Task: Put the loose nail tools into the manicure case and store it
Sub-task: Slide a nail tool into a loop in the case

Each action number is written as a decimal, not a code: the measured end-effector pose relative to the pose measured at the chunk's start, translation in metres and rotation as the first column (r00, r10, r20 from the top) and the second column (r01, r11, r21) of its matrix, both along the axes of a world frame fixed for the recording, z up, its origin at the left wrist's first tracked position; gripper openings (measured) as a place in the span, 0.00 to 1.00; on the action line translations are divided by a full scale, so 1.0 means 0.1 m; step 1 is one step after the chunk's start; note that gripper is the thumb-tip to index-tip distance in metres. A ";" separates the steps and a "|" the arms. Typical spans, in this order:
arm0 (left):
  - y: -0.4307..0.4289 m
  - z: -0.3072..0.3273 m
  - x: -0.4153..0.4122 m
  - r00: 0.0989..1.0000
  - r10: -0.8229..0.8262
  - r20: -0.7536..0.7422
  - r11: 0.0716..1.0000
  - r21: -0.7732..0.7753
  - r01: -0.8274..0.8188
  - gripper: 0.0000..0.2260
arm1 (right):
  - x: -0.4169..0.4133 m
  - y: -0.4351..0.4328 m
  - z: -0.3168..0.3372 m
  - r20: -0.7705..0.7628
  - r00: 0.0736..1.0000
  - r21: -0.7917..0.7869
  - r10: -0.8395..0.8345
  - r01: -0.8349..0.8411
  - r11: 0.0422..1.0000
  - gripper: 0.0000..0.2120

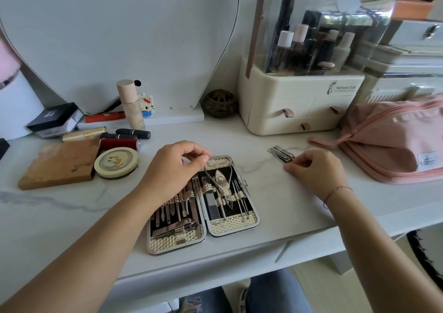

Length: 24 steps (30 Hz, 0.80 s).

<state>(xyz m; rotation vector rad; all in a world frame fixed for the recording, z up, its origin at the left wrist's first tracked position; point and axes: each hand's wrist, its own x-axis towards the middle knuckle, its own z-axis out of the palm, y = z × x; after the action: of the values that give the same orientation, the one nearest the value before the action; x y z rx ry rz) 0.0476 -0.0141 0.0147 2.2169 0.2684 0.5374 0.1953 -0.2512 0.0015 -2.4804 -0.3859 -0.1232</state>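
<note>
- The left hand [177,166] pinches the handle end of the nippers [221,181], which lie in the open case [177,249] just below its fingertips.
- The right hand [314,171], fingers curled, pinches the clippers [281,154] lying just beyond its fingertips.
- Probably best: seat the nippers flat under their strap before letting go.

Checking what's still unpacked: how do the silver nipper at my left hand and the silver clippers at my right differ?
The plier-shaped silver nipper lies inside the open manicure case; the flat silver clippers lie outside it on the white table. The nipper has curved handles, the clippers straight levers. Both are shiny metal.
</note>
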 end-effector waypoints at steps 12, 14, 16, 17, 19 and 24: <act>-0.02 0.02 -0.01 1.000 0.004 -0.004 1.000 -0.015 -0.004 0.05 | -0.29 0.13 0.05 -0.018 0.992 -0.107 0.125 -0.127 0.986 0.09; -0.06 0.04 0.00 1.000 -0.025 0.008 0.999 -0.048 0.025 0.06 | -0.44 0.20 0.12 -0.003 0.980 0.032 0.200 -0.199 0.979 0.09; -0.12 0.09 0.02 0.997 -0.069 0.027 0.993 -0.093 0.071 0.10 | -0.65 0.31 0.21 -0.001 0.961 0.196 0.275 -0.270 0.943 0.08; -0.15 0.11 0.03 0.995 -0.092 0.035 0.987 -0.127 0.096 0.11 | -0.74 0.36 0.25 0.003 0.951 0.251 0.310 -0.300 0.920 0.07; -0.21 0.13 0.04 0.993 -0.108 0.043 0.969 -0.218 0.114 0.12 | -0.90 0.45 0.26 0.014 0.933 0.312 0.360 -0.346 0.885 0.05; -0.23 0.16 0.05 0.998 -0.040 0.052 0.839 -0.540 0.062 0.05 | -1.01 0.59 0.19 -0.042 0.908 0.445 0.417 -0.357 0.822 0.05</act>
<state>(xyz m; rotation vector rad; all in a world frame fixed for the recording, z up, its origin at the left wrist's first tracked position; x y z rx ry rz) 0.0529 -0.0368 0.0309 1.6521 0.2981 0.4105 0.0944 -0.1920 0.0205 -1.9173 -0.7152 0.1229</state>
